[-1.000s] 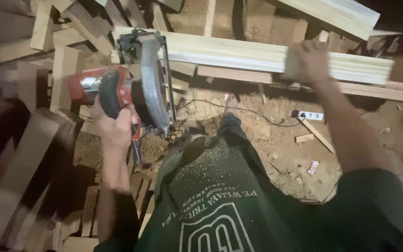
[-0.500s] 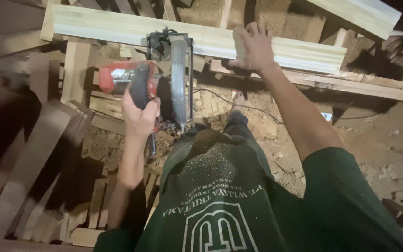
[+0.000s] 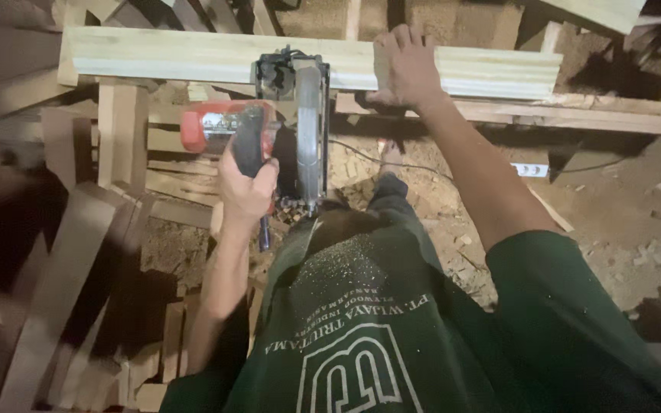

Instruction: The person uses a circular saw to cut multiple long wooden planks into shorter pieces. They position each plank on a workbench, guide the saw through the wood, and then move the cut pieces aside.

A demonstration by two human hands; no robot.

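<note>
Red circular saw (image 3: 269,130) gripped in left hand (image 3: 245,187), right hand (image 3: 407,69) flat on pale plank (image 3: 193,57)

White printed emblem (image 3: 357,367) on green shirt (image 3: 422,321)

The left hand (image 3: 245,187) is clenched in a fist, forearm bent upward. The right hand (image 3: 405,69) lies flat, palm down, arm stretched forward.
</note>
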